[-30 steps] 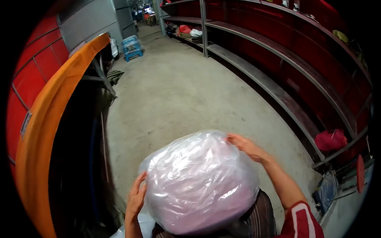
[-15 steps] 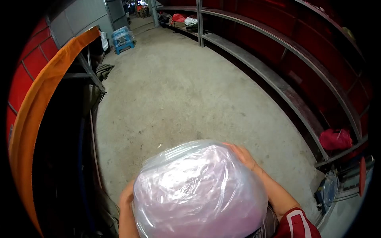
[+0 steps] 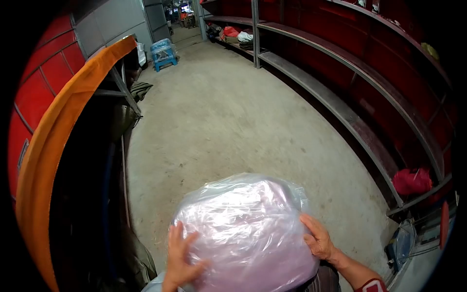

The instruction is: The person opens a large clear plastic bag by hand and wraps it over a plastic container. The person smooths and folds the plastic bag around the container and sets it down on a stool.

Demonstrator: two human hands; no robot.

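A large, rounded bundle [image 3: 243, 233] of something pale pink, wrapped in clear shiny plastic, rests on my lap at the bottom of the view. My left hand [image 3: 182, 255] lies against its left side with the fingers spread. On the right side, my right hand [image 3: 317, 237] presses on the plastic, its fingers bent and the thumb tucked below them. Loose plastic stands up at the bundle's upper right edge. The underside of the bundle is hidden.
Long metal shelves [image 3: 335, 100] run along the red right wall, with a pink bundle [image 3: 412, 181] at their near end. Orange cloth [image 3: 63, 126] covers a rack on the left. Blue stools [image 3: 164, 54] stand farther back on the concrete floor [image 3: 219, 117].
My right hand has moved down from the bundle's top right to its right side. My left hand has come round onto the front left, its fingers now visible. The bundle looks flatter.
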